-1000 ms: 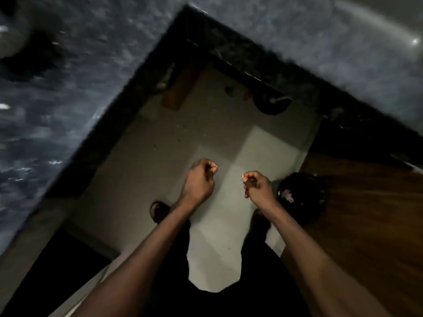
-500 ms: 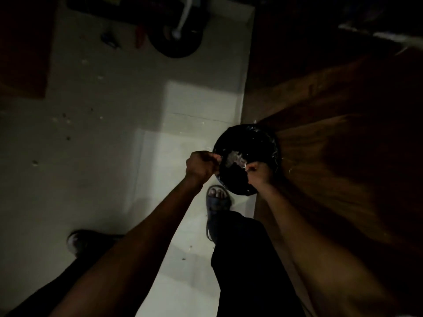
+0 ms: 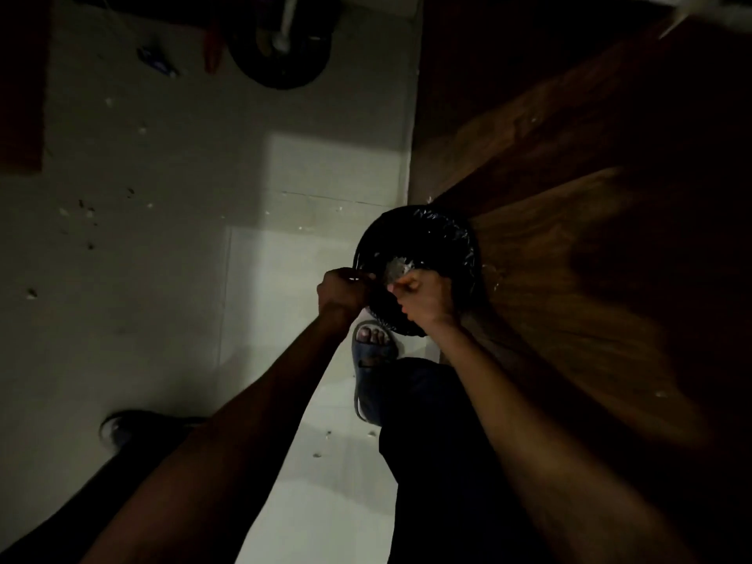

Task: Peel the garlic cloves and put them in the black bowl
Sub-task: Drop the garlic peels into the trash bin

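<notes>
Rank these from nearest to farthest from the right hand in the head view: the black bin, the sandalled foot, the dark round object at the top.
1. black bin, directly under the right hand.
2. sandalled foot, just below-left.
3. dark round object, far up by the frame top.

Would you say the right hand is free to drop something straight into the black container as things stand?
Probably yes. The right hand is already held over the near rim of the black container, whose mouth is open with pale scraps inside, and nothing lies between them. The left hand sits beside the rim, not across the opening.
</notes>
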